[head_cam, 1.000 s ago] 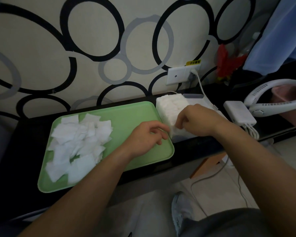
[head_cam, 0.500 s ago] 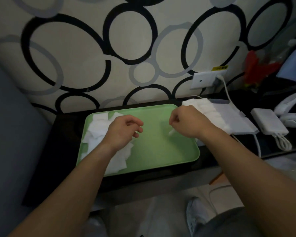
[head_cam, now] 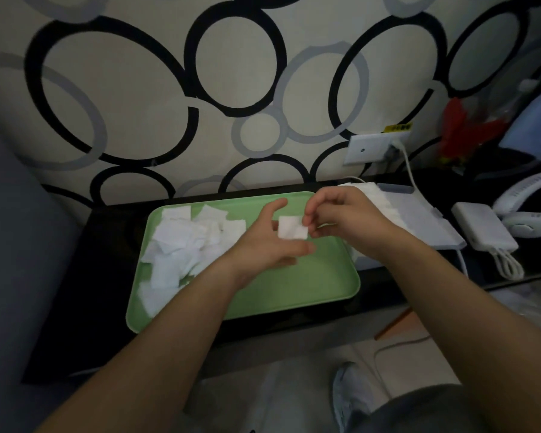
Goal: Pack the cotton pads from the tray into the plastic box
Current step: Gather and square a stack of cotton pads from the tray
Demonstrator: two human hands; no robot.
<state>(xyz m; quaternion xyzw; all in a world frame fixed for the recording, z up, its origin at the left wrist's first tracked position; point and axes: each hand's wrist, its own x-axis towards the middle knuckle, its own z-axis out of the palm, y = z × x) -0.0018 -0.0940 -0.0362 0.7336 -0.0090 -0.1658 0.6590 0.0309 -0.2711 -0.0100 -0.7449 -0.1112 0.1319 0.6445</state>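
Left hand: I see it over the middle of the tray, the thumb lifted away from the fingers, the fingers stretched out and a little apart, pointing right. They are blurred.
Right hand: it hovers over the tray's right end, fingers curled in, with thumb and fingertips pinched on the right edge of one cotton pad.
Cotton pad: a small white square held in the air between my two hands. Its left part overlaps the left hand's fingers, and I cannot tell whether they touch it.
Loose pads: an untidy white heap on the left half of the tray, overlapping one another.
Tray: green with rounded corners, flat on the black table. Its right half is bare.
Plastic box: pale, just right of the tray and partly hidden behind my right wrist.
Stacked pads: packed on edge in a row at the box's far end.
Right of the box: a white power bank with a coiled cable, then a white neck fan.
Wall: a socket plate with a white lead plugged in.
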